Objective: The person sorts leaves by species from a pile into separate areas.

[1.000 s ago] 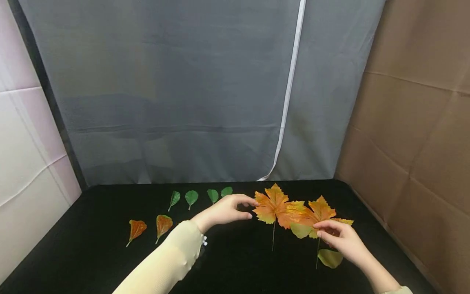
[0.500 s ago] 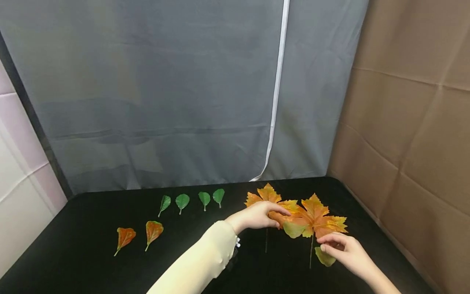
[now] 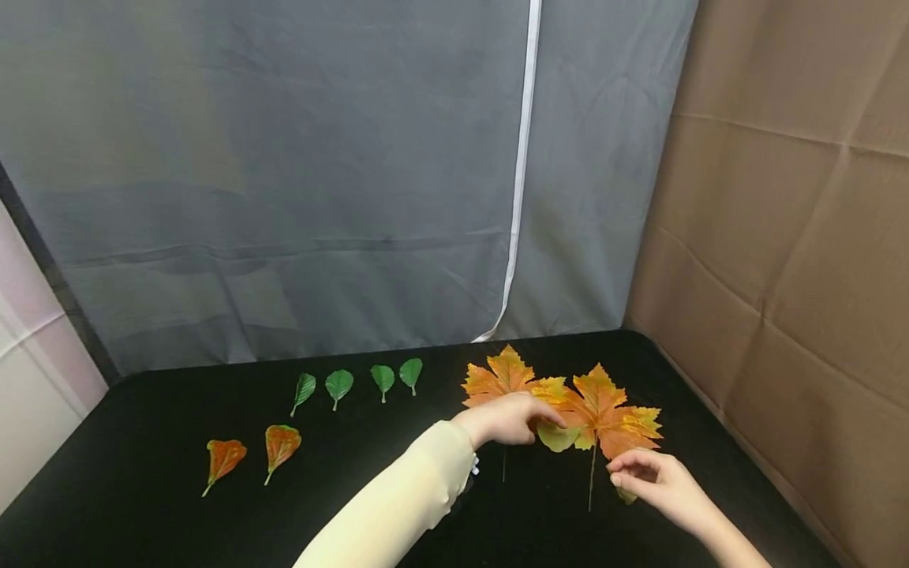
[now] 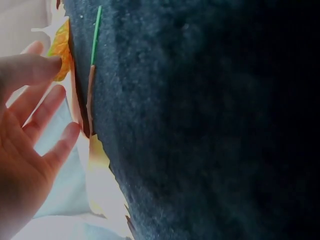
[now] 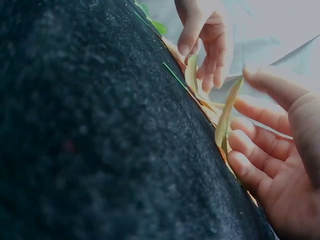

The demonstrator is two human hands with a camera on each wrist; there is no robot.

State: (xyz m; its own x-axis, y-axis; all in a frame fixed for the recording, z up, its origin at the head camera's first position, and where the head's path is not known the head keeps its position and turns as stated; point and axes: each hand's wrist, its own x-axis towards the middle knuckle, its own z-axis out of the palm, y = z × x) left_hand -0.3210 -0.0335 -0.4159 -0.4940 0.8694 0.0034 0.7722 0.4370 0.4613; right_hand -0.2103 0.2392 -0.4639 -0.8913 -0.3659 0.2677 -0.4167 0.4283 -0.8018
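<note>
The left hand (image 3: 507,418) rests on the big orange leaf (image 3: 497,379) that lies on the black counter (image 3: 142,513). Its fingers are a little bent and spread, and they reach toward a small yellow-green leaf (image 3: 556,435) that lies over the spot where the two big leaves meet. From the left wrist view the fingers (image 4: 47,107) look loose and apart, with the thumb tip against an orange leaf edge (image 4: 61,47); I cannot tell if the hand is pinching anything. The right hand (image 3: 653,480) is low on the counter, near the front right side. Its finger and thumb come together on another small yellow-green leaf (image 3: 626,495), and most of that leaf is hidden under the hand. In the right wrist view this leaf (image 5: 226,117) stands up on its edge, with a fingertip at its top and the other fingers curled below it. A second big orange leaf (image 3: 609,418) lies just beside the first one, and their edges touch. Its thin stem (image 3: 591,485) points toward the person, just left of the right hand. Far to the left, four little green leaves (image 3: 339,384) lie in a row near the back edge. Two small orange-red leaves (image 3: 226,456) lie closer to the front, well apart from the hands. The right edge of the counter is near the brown wall (image 3: 795,237). A grey curtain (image 3: 284,158) hangs behind.
</note>
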